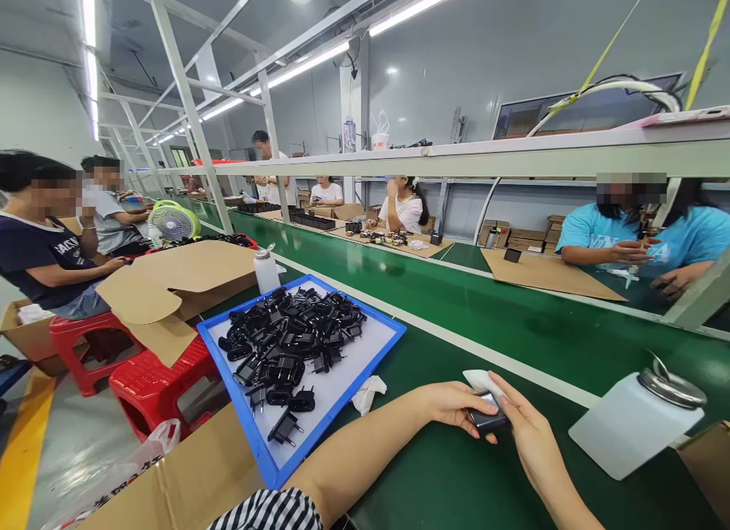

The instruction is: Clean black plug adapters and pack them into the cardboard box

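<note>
Between my two hands is a black power adapter [489,417], held over the green bench. My left hand [450,405] grips it from the left, fingers wrapped round its side. A white wipe [480,381] is pinched in my right hand [523,417] and pressed against the adapter's top. Left of my arm lies a blue-rimmed tray [342,397] with a heap of black plug adapters [296,328], their pins pointing various ways. A crumpled white tissue [369,393] rests beside the tray's right edge.
A translucent pump bottle [636,427] stands at right; a smaller bottle [265,271] is behind the tray. Cardboard [188,275] and red stools [160,382] are at left. A shelf rail [456,163] crosses above the green belt [445,302]. Several co-workers sit around.
</note>
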`<state>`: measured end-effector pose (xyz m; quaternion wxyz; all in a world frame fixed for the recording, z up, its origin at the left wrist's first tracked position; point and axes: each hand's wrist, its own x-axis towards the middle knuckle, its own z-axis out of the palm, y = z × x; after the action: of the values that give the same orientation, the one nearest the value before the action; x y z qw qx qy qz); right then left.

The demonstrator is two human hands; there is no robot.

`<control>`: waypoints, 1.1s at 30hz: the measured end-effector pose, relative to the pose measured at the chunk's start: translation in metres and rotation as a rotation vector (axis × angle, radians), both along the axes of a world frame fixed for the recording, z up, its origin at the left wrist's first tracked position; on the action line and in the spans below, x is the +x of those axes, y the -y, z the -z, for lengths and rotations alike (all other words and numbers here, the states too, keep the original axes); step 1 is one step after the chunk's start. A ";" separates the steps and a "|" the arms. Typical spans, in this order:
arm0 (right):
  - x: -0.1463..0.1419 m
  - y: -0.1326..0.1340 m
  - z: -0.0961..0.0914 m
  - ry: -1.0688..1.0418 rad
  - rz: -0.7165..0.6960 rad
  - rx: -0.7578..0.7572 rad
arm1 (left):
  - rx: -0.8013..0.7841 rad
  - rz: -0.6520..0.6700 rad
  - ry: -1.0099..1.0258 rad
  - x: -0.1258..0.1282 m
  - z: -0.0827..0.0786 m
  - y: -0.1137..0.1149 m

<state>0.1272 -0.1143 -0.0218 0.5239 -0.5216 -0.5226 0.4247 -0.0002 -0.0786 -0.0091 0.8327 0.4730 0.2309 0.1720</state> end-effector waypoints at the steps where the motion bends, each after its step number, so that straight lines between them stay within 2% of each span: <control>1: -0.001 0.002 -0.001 0.025 0.000 0.013 | -0.010 0.005 0.002 0.000 0.000 0.000; 5: -0.002 0.006 -0.006 0.092 0.019 0.079 | -0.037 -0.028 0.012 -0.004 0.000 -0.005; 10: -0.006 0.012 -0.013 0.155 -0.016 0.151 | -0.067 -0.231 0.042 -0.010 0.001 -0.011; 14: -0.003 0.011 -0.013 0.148 0.003 0.157 | -0.098 -0.306 0.076 -0.009 0.001 -0.011; 16: 0.001 0.008 -0.009 0.139 0.038 0.154 | -0.161 -0.409 0.108 -0.009 0.000 -0.012; 18: 0.004 0.005 -0.005 0.138 0.044 0.124 | -0.205 -0.581 0.145 -0.012 -0.003 -0.014; 20: 0.006 0.001 -0.002 0.101 0.015 0.045 | -0.190 -0.713 0.153 -0.016 -0.007 -0.017; 21: 0.007 0.000 -0.001 0.054 0.001 -0.011 | -0.168 -0.738 0.141 -0.018 -0.009 -0.018; 24: 0.008 0.000 -0.003 -0.178 0.015 -0.177 | -0.092 -0.694 0.063 -0.019 -0.015 -0.011; 27: 0.011 0.001 -0.009 -0.338 0.029 -0.347 | 0.138 -0.524 -0.138 -0.017 -0.016 0.004; 29: 0.014 -0.001 -0.013 -0.329 -0.027 -0.451 | 0.297 -0.419 -0.295 -0.019 -0.015 0.014; 33: 0.019 -0.013 -0.012 -0.170 -0.113 -0.552 | 0.629 -0.337 -0.556 -0.030 -0.013 0.026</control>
<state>0.1463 -0.1012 -0.0100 0.3796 -0.5771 -0.3698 0.6214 -0.0301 -0.1049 0.0038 0.5152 0.6870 0.4561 0.2335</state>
